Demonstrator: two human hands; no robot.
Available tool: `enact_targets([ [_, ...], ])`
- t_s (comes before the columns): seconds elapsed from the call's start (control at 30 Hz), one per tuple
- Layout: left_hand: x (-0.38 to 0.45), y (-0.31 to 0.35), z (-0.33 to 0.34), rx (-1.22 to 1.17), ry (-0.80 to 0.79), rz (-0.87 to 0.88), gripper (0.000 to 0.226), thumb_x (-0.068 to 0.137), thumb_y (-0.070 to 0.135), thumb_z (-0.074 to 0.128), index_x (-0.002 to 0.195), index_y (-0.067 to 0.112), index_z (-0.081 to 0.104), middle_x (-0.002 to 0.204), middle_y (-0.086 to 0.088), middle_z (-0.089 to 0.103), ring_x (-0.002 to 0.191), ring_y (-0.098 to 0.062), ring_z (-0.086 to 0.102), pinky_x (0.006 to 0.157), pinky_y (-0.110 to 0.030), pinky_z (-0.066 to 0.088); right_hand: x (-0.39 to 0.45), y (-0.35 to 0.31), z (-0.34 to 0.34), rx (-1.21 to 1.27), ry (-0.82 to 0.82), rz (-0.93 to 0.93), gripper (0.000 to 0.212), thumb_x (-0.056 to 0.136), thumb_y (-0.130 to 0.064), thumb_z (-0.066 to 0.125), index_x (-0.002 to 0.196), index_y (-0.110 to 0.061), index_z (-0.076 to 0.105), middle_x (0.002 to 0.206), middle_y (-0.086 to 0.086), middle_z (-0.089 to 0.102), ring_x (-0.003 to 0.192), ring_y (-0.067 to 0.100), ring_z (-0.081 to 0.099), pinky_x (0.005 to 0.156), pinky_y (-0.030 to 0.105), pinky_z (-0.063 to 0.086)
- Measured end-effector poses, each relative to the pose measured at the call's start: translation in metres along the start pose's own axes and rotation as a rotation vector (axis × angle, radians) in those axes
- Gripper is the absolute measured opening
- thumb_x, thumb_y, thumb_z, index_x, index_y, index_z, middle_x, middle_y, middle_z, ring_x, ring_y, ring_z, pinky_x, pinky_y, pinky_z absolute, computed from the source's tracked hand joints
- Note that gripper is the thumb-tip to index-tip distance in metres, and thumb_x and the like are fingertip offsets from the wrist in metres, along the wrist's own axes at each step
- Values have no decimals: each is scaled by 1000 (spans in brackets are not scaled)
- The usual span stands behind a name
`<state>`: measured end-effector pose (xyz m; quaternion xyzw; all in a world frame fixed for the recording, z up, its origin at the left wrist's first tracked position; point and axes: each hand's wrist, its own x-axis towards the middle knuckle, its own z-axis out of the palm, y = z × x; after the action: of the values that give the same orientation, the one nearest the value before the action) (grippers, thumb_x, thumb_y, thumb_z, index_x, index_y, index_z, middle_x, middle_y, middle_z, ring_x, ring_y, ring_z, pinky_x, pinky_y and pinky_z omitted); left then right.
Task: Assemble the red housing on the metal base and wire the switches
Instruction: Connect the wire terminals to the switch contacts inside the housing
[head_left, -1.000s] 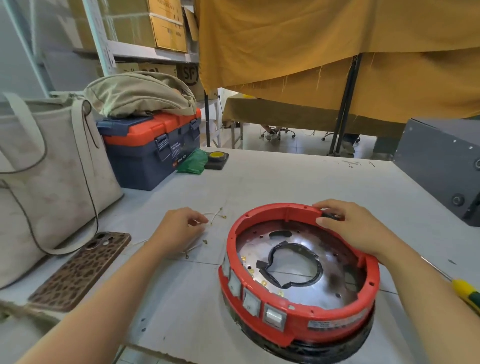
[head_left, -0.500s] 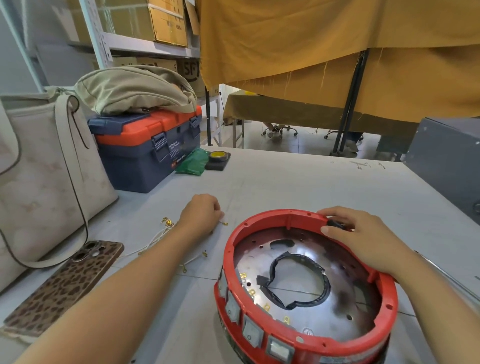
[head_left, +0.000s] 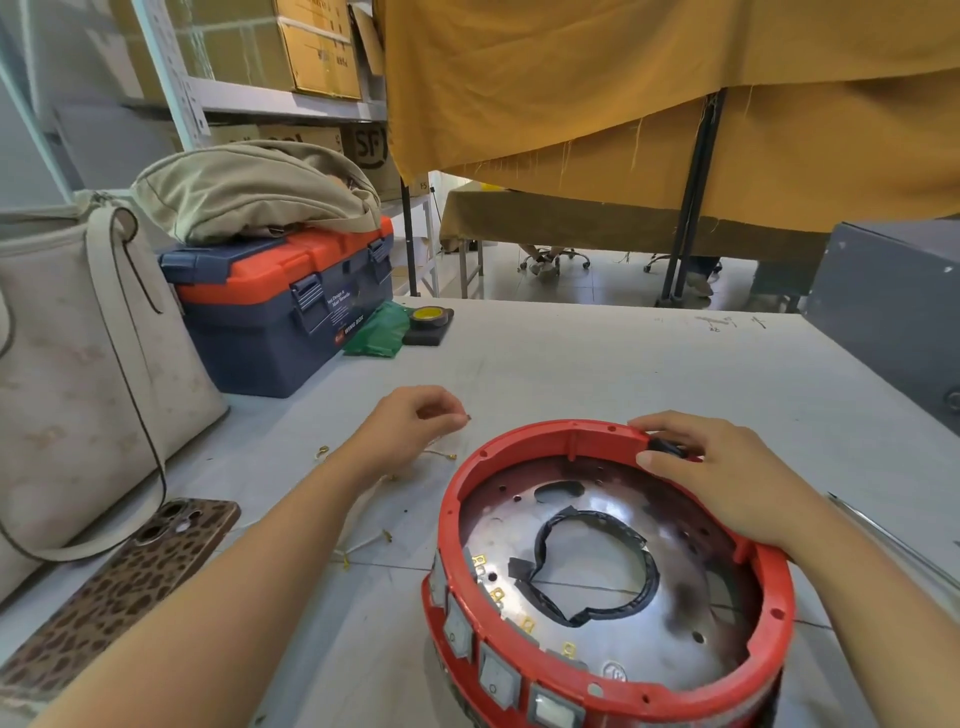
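The red housing (head_left: 613, 566) sits as a ring around the metal base (head_left: 649, 587), near the front edge of the table (head_left: 597, 353) and a little right of centre. Its row of switches (head_left: 498, 675) faces the front-left, their brass terminals showing inside the ring. The right hand (head_left: 722, 478) lies over the far-right rim, fingers curled around a small black part there, steadying the assembly. The left hand (head_left: 415, 421) is closed to a narrow pinch just left of the housing's far rim; it seems to hold a thin wire end, though this is too small to be sure. Loose white wires (head_left: 363, 545) with brass terminals lie on the table under and beside the left forearm. The switches lie toward the person from the left hand, so I judge that hand, being nearer, must bring a wire back and down into the ring.
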<state>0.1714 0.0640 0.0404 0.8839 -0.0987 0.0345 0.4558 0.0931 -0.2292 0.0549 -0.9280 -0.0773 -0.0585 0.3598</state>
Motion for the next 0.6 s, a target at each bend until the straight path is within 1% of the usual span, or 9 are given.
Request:
enact_targets([
  [0.03, -5, 5, -2, -92, -23, 10, 7, 87, 12, 65, 82, 15, 68, 71, 4, 65, 63, -4, 56, 62, -13, 44, 0, 0, 0, 4, 0, 6, 25, 89, -28, 62, 112, -38, 62, 104, -17, 63, 98, 7, 56, 82, 18, 34],
  [0.13, -17, 16, -7, -357, -85, 13, 10, 84, 4, 65, 83, 12, 70, 70, -1, 70, 64, -8, 62, 64, -15, 51, 0, 0, 0, 14, 1, 15, 24, 89, -29, 62, 110, -41, 62, 100, -19, 61, 95, 6, 55, 80, 17, 34],
  [0.2, -25, 22, -9, -467, -119, 9, 13, 83, 4, 65, 84, 14, 73, 71, -3, 71, 65, -10, 64, 63, -15, 51, 0, 0, 0, 13, 4, 14, 25, 89, -29, 61, 110, -41, 62, 99, -19, 61, 94, 6, 54, 78, 16, 33],
  [0.23, -28, 25, -9, -486, -133, 11, 15, 82, 5, 65, 83, 16, 75, 72, -4, 71, 66, -10, 64, 65, -16, 52, 0, 0, 0, 13, 5, 15, 25, 89, -29, 61, 111, -41, 62, 99, -19, 61, 94, 6, 54, 78, 16, 33],
  [0.3, -33, 31, -10, -476, -165, 22, 17, 81, 8, 66, 82, 19, 77, 74, -4, 71, 68, -10, 64, 71, -18, 53, -1, 0, 0, 10, 4, 20, 27, 89, -29, 61, 114, -39, 61, 101, -17, 60, 96, 7, 53, 81, 17, 33],
  [0.37, -37, 38, -9, -453, -206, 44, 18, 82, 7, 65, 82, 20, 78, 73, -3, 71, 68, -10, 63, 73, -18, 53, -1, 0, 1, 8, 6, 28, 28, 90, -29, 60, 117, -37, 61, 104, -14, 61, 97, 8, 52, 84, 19, 32],
  [0.5, -42, 53, -3, -409, -264, 75, 17, 81, 5, 65, 81, 16, 77, 67, 0, 69, 65, -7, 62, 70, -15, 51, -2, -1, 2, 16, 20, 47, 29, 90, -30, 59, 119, -36, 60, 113, -9, 64, 97, 9, 51, 83, 19, 32],
  [0.6, -44, 64, 3, -271, -278, 95, 15, 84, 8, 66, 82, 19, 76, 73, -1, 72, 68, -5, 63, 69, -13, 50, -3, -1, 3, 25, 19, 62, 28, 91, -30, 58, 118, -34, 60, 115, -6, 64, 97, 12, 53, 82, 21, 33],
])
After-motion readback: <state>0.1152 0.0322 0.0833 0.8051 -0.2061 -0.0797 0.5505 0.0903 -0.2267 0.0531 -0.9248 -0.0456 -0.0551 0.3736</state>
